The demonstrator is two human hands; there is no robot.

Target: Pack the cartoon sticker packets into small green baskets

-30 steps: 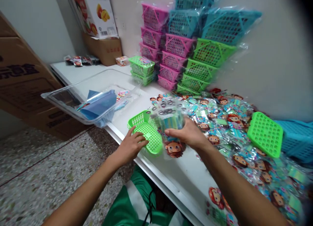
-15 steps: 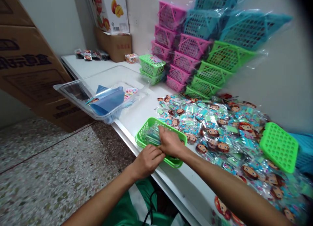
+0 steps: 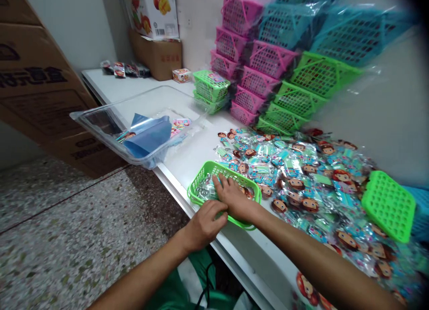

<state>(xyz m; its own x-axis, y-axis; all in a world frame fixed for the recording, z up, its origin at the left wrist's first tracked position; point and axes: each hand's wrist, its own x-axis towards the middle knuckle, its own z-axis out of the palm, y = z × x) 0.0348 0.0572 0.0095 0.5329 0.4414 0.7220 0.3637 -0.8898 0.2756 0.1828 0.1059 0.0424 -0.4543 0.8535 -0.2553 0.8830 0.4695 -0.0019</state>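
A small green plastic basket (image 3: 194,185) stands near the table's front edge, with clear-wrapped packets (image 3: 206,190) inside. My right hand (image 3: 233,197) reaches over the near rim into it, fingers spread and lying on the packets. At the near side of the basket, my left hand (image 3: 207,223) has its fingers curled around the rim, close to the right wrist. What lies beneath the right palm is hidden. To the right spreads a pile of clear-wrapped packets with cartoon figures (image 3: 295,185).
Stacked pink baskets (image 3: 261,84), green baskets (image 3: 300,104) and blue baskets (image 3: 284,26) stand against the wall. A clear plastic tub (image 3: 90,115) overhangs the table edge at left. A green perforated tray (image 3: 389,207) rests on the pile. Cardboard boxes (image 3: 43,95) stand left.
My right hand's fingers have spread out over the packets, which now lie lower in the basket. My left hand has shifted slightly down along the near rim. The view has moved a little.
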